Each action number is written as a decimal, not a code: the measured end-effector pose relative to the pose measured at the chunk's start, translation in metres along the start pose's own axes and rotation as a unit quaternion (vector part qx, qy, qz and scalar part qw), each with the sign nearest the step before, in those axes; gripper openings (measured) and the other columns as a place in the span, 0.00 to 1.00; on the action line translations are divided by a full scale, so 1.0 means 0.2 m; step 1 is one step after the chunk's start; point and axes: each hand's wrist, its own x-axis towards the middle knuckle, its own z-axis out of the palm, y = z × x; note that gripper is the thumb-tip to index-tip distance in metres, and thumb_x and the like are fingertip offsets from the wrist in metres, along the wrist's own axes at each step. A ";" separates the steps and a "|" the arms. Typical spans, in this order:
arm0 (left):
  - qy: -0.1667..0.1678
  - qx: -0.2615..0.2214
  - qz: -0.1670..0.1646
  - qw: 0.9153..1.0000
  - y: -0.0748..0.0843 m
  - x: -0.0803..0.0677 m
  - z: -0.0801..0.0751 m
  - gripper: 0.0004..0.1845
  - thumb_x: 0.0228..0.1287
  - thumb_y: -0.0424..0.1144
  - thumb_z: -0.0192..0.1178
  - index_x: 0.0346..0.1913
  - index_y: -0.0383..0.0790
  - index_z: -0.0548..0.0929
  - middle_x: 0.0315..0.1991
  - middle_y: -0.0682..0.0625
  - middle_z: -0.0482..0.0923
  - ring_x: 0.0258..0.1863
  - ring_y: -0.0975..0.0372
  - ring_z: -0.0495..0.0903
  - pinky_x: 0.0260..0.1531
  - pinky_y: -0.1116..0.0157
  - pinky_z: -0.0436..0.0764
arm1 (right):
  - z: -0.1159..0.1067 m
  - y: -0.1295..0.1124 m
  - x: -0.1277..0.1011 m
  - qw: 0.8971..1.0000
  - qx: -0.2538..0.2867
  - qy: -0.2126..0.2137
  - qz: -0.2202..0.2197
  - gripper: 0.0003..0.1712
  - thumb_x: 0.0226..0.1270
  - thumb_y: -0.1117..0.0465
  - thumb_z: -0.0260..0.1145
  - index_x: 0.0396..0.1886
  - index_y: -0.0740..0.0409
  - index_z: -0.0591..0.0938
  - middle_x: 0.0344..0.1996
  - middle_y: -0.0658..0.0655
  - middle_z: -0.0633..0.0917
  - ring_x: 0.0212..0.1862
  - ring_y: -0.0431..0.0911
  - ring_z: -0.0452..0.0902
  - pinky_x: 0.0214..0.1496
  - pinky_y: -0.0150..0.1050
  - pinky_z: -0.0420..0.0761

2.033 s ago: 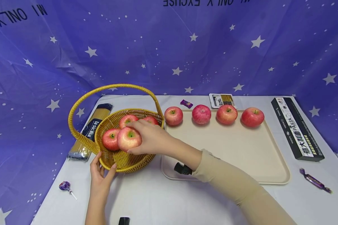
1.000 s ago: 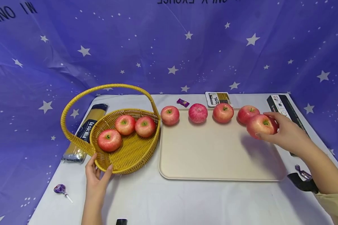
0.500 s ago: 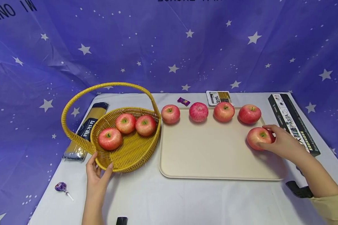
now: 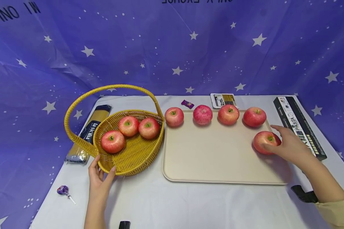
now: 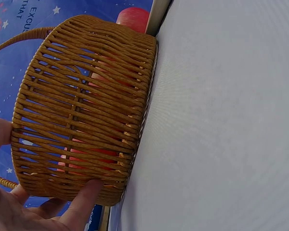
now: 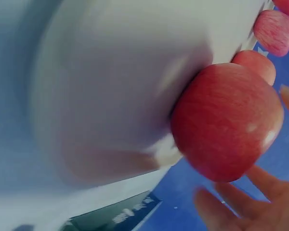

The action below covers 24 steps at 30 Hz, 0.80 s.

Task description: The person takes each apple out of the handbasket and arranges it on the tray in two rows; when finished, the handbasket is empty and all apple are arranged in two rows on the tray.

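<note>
Lollipop (image 4: 62, 190): lies on the white cloth at the far left, near the left hand but apart from it.
Pasta bag (image 4: 89, 133): flat on the cloth behind the basket's handle.
Left hand (image 4: 99, 178): thumb and fingers curl onto the near wall of the basket (image 4: 132, 159), gripping it.
Basket: stands just left of the tray, touching or nearly touching it; three apples (image 4: 128, 126) lie inside.
Tray (image 4: 212, 156): beige, in the middle of the table; four apples (image 4: 203, 114) in a row along its far edge.
Fifth apple (image 4: 264, 142): rests on the tray near its right edge, in front of the row's last apple.
Right hand (image 4: 289, 147): fingers spread and relaxed beside the fifth apple, at most brushing it, gripping nothing.
Pasta box (image 4: 299, 127): black, along the table's right edge, behind the right hand.
</note>
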 end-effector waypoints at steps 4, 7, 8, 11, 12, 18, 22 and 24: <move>-0.002 -0.005 0.005 1.000 0.00 0.00 0.00 0.40 0.68 0.26 0.54 0.75 0.44 0.45 0.76 0.44 0.37 0.74 0.50 0.42 0.49 0.83 0.71 | 0.00 -0.11 -0.01 0.994 0.020 0.094 -0.045 0.51 0.54 0.51 0.75 0.70 0.69 0.60 0.65 0.77 0.62 0.66 0.72 0.53 0.64 0.72 0.54; -0.002 -0.004 0.004 1.000 0.00 0.00 0.00 0.40 0.68 0.26 0.54 0.75 0.45 0.45 0.76 0.44 0.37 0.74 0.50 0.41 0.49 0.83 0.70 | 0.02 -0.24 0.01 0.986 0.062 0.130 -0.084 0.49 0.52 0.57 0.76 0.71 0.65 0.62 0.66 0.73 0.63 0.68 0.68 0.54 0.66 0.70 0.55; -0.001 -0.003 0.003 1.000 0.00 0.00 0.00 0.40 0.68 0.27 0.54 0.75 0.45 0.45 0.76 0.45 0.36 0.74 0.51 0.41 0.50 0.83 0.70 | 0.03 -0.29 0.01 0.983 0.074 0.135 -0.097 0.49 0.51 0.58 0.76 0.70 0.64 0.63 0.65 0.72 0.65 0.67 0.67 0.55 0.66 0.69 0.57; 0.000 -0.002 0.001 1.000 0.00 -0.01 0.00 0.40 0.68 0.27 0.54 0.75 0.46 0.45 0.76 0.45 0.36 0.74 0.51 0.41 0.51 0.82 0.70 | 0.07 -0.46 0.04 0.978 0.099 0.129 -0.132 0.47 0.51 0.59 0.77 0.70 0.61 0.65 0.62 0.68 0.69 0.62 0.64 0.64 0.61 0.65 0.67; 0.001 -0.002 0.001 1.000 0.00 -0.01 0.00 0.40 0.68 0.27 0.54 0.75 0.45 0.45 0.76 0.45 0.36 0.74 0.51 0.41 0.51 0.82 0.70 | 0.09 -0.51 0.05 0.976 0.106 0.121 -0.144 0.46 0.52 0.58 0.76 0.69 0.60 0.65 0.61 0.67 0.70 0.60 0.63 0.67 0.58 0.63 0.71; -0.001 0.002 -0.001 1.000 0.00 -0.01 0.00 0.40 0.69 0.28 0.55 0.75 0.47 0.45 0.76 0.46 0.36 0.74 0.52 0.41 0.54 0.80 0.69 | 0.23 -0.82 0.12 0.971 0.135 0.034 -0.195 0.46 0.55 0.52 0.75 0.71 0.53 0.63 0.62 0.61 0.73 0.54 0.56 0.77 0.53 0.53 0.80; -0.003 0.001 -0.001 1.000 0.00 -0.01 0.00 0.40 0.69 0.28 0.55 0.75 0.47 0.45 0.76 0.46 0.37 0.74 0.53 0.42 0.57 0.78 0.68 | 0.34 -1.02 0.16 0.964 0.128 -0.008 -0.234 0.46 0.55 0.48 0.74 0.71 0.50 0.64 0.62 0.56 0.74 0.55 0.52 0.76 0.54 0.49 0.80; -0.004 -0.002 -0.001 1.000 0.00 0.00 0.00 0.40 0.68 0.28 0.55 0.76 0.47 0.45 0.76 0.46 0.37 0.74 0.53 0.42 0.58 0.77 0.68 | 0.39 -1.11 0.18 0.957 0.125 -0.021 -0.261 0.43 0.56 0.47 0.73 0.70 0.50 0.67 0.62 0.54 0.74 0.57 0.50 0.74 0.58 0.48 0.78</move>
